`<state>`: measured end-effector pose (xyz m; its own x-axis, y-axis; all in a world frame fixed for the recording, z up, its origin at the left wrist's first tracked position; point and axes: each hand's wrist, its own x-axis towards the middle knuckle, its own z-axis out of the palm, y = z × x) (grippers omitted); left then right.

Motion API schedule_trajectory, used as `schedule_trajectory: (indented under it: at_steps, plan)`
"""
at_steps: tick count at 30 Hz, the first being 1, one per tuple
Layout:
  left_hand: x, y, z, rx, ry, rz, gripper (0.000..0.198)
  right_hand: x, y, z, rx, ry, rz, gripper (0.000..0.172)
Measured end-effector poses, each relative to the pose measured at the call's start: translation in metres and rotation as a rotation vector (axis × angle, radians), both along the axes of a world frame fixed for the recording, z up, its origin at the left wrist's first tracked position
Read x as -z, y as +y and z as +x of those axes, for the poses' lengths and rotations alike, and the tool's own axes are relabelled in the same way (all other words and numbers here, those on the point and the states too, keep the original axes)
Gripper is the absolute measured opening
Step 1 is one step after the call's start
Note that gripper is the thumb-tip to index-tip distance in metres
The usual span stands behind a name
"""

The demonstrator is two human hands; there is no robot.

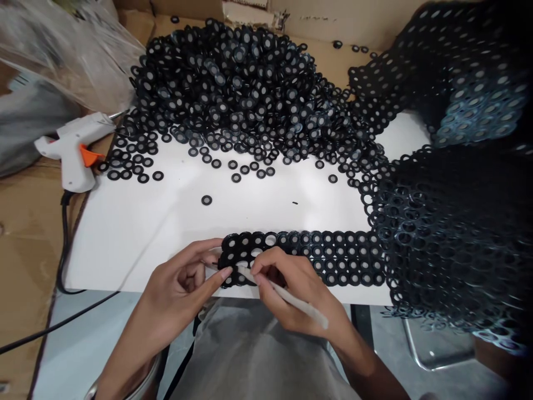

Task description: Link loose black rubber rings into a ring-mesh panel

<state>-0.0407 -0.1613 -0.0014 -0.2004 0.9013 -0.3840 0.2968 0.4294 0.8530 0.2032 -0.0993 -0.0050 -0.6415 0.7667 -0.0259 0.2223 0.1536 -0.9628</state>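
Note:
A strip of linked black rings with pale centres [328,253] lies along the front edge of the white board. My left hand [185,283] is closed at the strip's left end, pinching its edge between thumb and fingers. My right hand [295,283] grips a slim whitish pen-like stick [297,304]. The stick's tip meets the rings close to my left thumb; what exactly it presses on is too small to tell. A few openings near the tip look larger and whiter than the other centres.
Behind the strip rises a big heap of loose black rings [237,89] on the white board [137,222]. At left lies a white glue gun [79,150] with an orange trigger and black cord. Dark sheets of linked rings [453,233] are piled at right. Plastic bagging [79,55] sits upper left.

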Motion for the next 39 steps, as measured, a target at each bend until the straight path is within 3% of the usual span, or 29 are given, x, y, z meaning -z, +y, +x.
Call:
schedule_trajectory:
  at_steps: [5,17,21,27,34,36,39]
  plan:
    - [-0.006,-0.001,0.000,-0.008,0.020,0.003,0.041,0.005,-0.004,-0.003,-0.002,0.036,0.125,0.021]
    - [-0.018,-0.001,0.008,0.032,-0.135,-0.011,0.036,0.008,-0.006,-0.002,-0.010,0.024,0.178,0.028]
    - [-0.013,-0.005,0.021,0.032,-0.014,0.053,0.041,0.008,-0.006,-0.003,-0.016,0.023,0.160,0.028]
    - [-0.016,-0.011,0.035,-0.128,0.325,0.098,0.022,0.008,-0.005,-0.002,-0.019,-0.006,0.149,0.025]
    - [-0.008,-0.020,0.018,-0.199,0.318,0.185,0.019,0.009,-0.004,-0.001,-0.028,0.052,0.139,0.024]
    - [-0.013,-0.022,0.011,-0.176,0.305,0.183,0.016,0.009,-0.003,-0.002,-0.019,0.097,0.125,0.024]
    - [-0.040,-0.031,-0.009,-0.240,0.483,0.173,0.010,0.009,-0.002,-0.002,0.008,0.114,0.119,0.024]
